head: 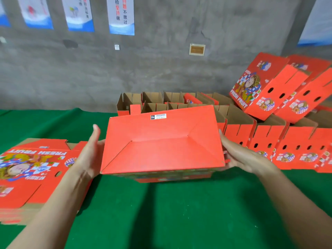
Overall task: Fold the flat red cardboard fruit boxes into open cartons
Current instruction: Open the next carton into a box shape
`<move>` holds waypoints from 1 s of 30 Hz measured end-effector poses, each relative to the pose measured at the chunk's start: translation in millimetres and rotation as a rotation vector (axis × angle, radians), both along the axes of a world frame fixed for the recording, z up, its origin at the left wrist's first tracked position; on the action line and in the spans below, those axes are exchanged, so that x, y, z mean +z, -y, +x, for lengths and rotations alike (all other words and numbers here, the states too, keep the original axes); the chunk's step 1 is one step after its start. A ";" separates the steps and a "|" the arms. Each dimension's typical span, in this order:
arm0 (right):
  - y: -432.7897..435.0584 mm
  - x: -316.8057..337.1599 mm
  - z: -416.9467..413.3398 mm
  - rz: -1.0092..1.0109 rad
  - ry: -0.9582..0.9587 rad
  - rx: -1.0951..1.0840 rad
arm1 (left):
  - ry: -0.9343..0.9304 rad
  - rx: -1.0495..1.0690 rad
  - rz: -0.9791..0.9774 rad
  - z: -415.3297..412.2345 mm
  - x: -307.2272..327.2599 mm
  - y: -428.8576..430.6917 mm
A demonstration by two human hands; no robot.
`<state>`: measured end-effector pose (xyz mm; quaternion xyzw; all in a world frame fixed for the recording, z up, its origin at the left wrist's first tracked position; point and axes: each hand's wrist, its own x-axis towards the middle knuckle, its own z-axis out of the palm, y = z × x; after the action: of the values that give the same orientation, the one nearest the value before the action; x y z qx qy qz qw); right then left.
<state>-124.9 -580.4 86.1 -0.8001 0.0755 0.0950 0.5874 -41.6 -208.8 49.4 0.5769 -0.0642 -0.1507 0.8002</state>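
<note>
A red fruit carton (161, 141) is held upside down above the green table, its closed, folded bottom facing me with a small barcode label near the far edge. My left hand (89, 153) presses flat against its left side. On the opposite side, my right hand (240, 155) grips the carton's right wall, fingers partly under the corner. A stack of flat red box blanks (32, 169) printed "FRESH FRUIT" lies on the table at the left, beside my left forearm.
Several folded open cartons (269, 139) stand in rows on the table behind and to the right. Two more cartons (265, 87) lie tilted on top of them at the far right. A grey concrete wall with posters (122, 15) runs behind.
</note>
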 end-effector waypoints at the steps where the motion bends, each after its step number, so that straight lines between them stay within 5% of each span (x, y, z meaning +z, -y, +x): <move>1: 1.0 3.5 -2.0 0.012 0.041 0.042 | 0.002 0.047 -0.005 0.9 1.6 0.4; 8: 0.7 13.7 -5.5 0.260 0.384 0.108 | 0.102 0.098 -0.158 -1.0 14.4 -9.0; 19: -10.0 41.2 -17.3 0.119 0.511 0.024 | 0.176 0.116 -0.271 4.3 33.2 15.1; 25: -25.3 47.0 -24.8 -0.409 0.852 -0.159 | 0.075 0.401 0.065 4.1 30.1 54.2; 30: -42.3 40.4 -12.2 -0.679 1.054 -0.307 | -0.108 -0.096 -0.150 -26.5 20.7 112.8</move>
<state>-137.1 -538.1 126.5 -0.8608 -0.0838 -0.4251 0.2669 -68.1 -321.6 70.2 0.5026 -0.0596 -0.2145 0.8354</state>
